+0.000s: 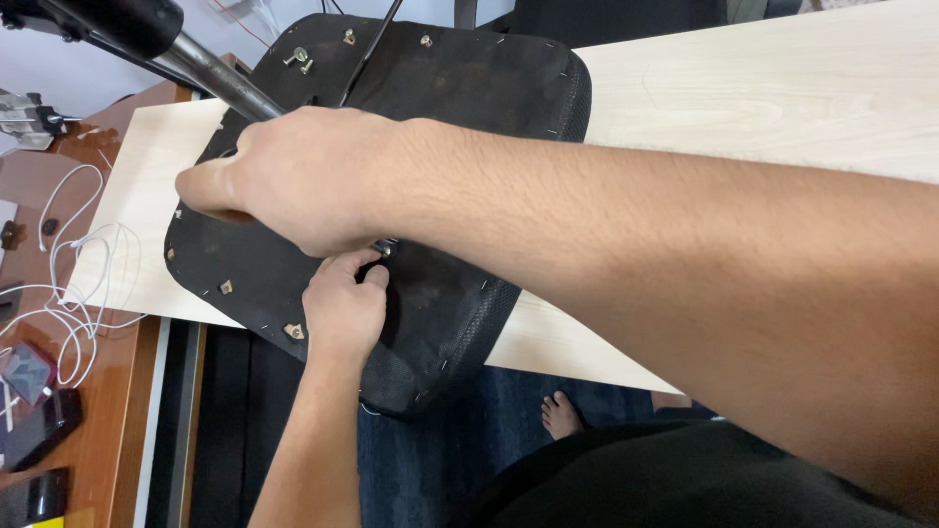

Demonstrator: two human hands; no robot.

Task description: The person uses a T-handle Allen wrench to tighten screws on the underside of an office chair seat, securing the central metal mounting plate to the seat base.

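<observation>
Black fabric covers the underside of a chair seat [440, 147] lying upside down on a pale wooden surface [743, 98]. The right hand [293, 181] reaches across it, fingers clenched around a metal post [210, 73] rising from the seat. The left hand [344, 308] rests on the near edge, fingers pinching a small bolt [384, 249]. White cables [73, 284] lie on a brown desk to the left.

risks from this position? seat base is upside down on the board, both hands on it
1. The seat base overhangs the pale board's near edge; pressing there could tip it toward the bare foot.
2. The left hand works right under the right hand; a slip could pinch fingers.
3. The right forearm hides the fitting, so alignment may be blind.
</observation>
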